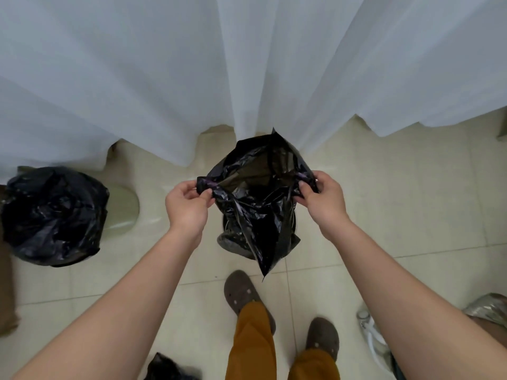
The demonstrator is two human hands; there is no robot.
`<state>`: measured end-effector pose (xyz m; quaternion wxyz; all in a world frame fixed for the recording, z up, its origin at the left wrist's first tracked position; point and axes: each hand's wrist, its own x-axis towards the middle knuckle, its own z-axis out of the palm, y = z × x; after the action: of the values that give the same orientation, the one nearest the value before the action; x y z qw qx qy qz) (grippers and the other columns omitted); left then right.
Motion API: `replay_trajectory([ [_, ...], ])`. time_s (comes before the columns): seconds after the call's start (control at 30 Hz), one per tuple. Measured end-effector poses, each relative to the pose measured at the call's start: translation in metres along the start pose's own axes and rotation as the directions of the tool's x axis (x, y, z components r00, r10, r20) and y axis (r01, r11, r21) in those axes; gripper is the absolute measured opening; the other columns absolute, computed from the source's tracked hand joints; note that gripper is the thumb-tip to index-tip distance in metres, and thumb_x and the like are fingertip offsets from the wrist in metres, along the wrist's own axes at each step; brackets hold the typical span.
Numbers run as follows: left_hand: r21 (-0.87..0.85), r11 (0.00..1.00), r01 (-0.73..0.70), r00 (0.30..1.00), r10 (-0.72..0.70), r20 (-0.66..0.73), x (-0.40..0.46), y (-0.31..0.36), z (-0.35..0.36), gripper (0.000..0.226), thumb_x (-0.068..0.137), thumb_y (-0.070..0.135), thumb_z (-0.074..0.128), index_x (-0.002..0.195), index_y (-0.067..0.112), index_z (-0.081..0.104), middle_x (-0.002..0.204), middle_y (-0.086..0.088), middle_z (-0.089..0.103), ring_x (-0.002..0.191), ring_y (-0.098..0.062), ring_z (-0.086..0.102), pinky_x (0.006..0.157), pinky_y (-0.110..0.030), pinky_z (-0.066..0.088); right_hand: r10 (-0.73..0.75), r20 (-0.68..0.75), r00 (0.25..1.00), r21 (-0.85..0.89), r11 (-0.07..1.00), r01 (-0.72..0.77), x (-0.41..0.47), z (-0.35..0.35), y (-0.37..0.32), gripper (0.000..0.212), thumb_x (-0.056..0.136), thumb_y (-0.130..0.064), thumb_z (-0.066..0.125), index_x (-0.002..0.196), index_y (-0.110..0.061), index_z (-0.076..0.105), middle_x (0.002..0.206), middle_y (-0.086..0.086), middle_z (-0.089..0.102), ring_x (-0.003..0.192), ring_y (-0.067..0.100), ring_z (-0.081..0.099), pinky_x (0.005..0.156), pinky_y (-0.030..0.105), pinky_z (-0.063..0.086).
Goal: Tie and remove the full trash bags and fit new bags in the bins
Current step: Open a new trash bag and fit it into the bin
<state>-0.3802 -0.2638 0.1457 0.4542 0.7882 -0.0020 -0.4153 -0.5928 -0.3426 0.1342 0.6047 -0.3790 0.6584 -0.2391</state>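
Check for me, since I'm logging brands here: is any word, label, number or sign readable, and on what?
None can be read. The black bag held by the left hand and right hand, the lined bin, the curtain and the shoes show no print.

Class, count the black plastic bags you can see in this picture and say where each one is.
3: an open bag held between both hands at centre, a bag lining the bin at left, and a bag at the bottom edge. Others may be hidden.

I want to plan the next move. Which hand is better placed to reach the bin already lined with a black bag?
The left hand. The lined bin stands on that side, though both hands, the right hand included, now grip the new bag.
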Motion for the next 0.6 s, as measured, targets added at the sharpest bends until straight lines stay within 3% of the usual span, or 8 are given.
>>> replay_trajectory([
  [0.13,0.033,0.999,0.023,1.0,-0.023,0.013,-0.003,-0.01,-0.004,0.019,0.089,-0.01,0.058,0.106,-0.002,0.058,0.086,-0.008,0.062,0.08,-0.018,0.064,0.074,-0.02,0.057,-0.008,0.005,1.0,-0.022,1.0,0.008,-0.003,0.003,0.007,0.023,0.097,-0.004,0.052,0.093,-0.024,0.063,0.097,0.003,0.07,0.078,0.008,0.071,0.073,0.02,0.057],
  [0.27,0.091,0.992,0.086,0.996,-0.087,0.012,-0.012,-0.03,-0.008,0.011,0.091,-0.004,0.059,0.088,0.007,0.06,0.094,-0.011,0.059,0.081,-0.022,0.063,0.073,-0.025,0.056,0.037,0.0,0.999,-0.038,0.999,-0.037,-0.012,-0.006,0.025,0.023,0.097,-0.003,0.051,0.089,-0.022,0.062,0.094,0.001,0.068,0.077,0.006,0.069,0.069,0.016,0.054],
  [0.47,0.03,0.98,0.199,0.98,-0.199,0.009,-0.02,-0.053,-0.001,0.008,0.098,0.009,0.052,0.1,0.01,0.06,0.099,-0.006,0.063,0.079,-0.023,0.064,0.066,-0.026,0.054,0.098,0.06,0.993,-0.098,0.991,-0.092,-0.011,-0.017,0.051,0.018,0.099,-0.006,0.049,0.091,-0.019,0.059,0.099,0.004,0.067,0.09,0.015,0.067,0.067,0.016,0.055],
  [0.6,-0.047,0.97,0.238,0.971,-0.236,0.031,-0.02,-0.065,0.015,0.023,0.102,0.014,0.046,0.12,0.003,0.053,0.119,-0.018,0.06,0.085,-0.031,0.064,0.078,-0.035,0.058,0.1,0.143,0.985,-0.13,0.988,-0.081,0.003,-0.012,0.065,0.017,0.1,-0.01,0.048,0.092,-0.021,0.058,0.1,-0.001,0.066,0.094,0.015,0.066,0.076,0.022,0.058],
])
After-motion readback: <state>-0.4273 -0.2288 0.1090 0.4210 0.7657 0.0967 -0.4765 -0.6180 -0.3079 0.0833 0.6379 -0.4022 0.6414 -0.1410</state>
